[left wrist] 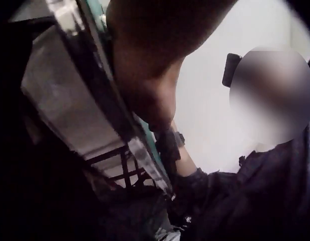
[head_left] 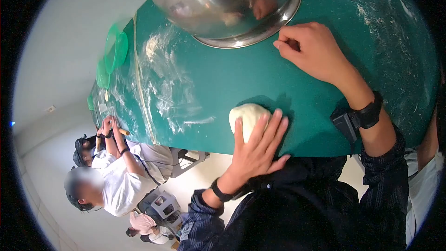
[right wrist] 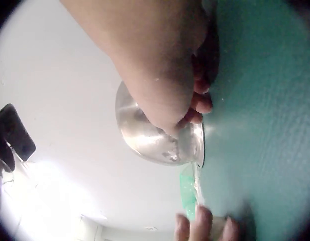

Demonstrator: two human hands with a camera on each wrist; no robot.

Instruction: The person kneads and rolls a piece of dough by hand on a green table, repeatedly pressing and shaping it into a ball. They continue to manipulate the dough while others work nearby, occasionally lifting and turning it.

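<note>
Pale dough [head_left: 246,116] lies near the table's close edge in the head view. My left hand [head_left: 258,151] rests on its near side, fingers spread and nearly straight. Farther right, my right hand [head_left: 313,51] is beside the metal bowl's rim, its fingers loosely curled with nothing visible in them. The right wrist view shows that hand [right wrist: 160,70] low over the green tabletop, with left fingertips [right wrist: 202,226] at the bottom. In the left wrist view my left hand [left wrist: 145,65] is dark and the dough is hidden.
An upside-down metal bowl [head_left: 223,4] stands on the green table [head_left: 213,74] beyond my hands. White flour marks the left and far right surface. A cord crosses at left, with green basins [head_left: 116,49] beyond it. Several people are at the lower left, near grey stools [head_left: 165,204].
</note>
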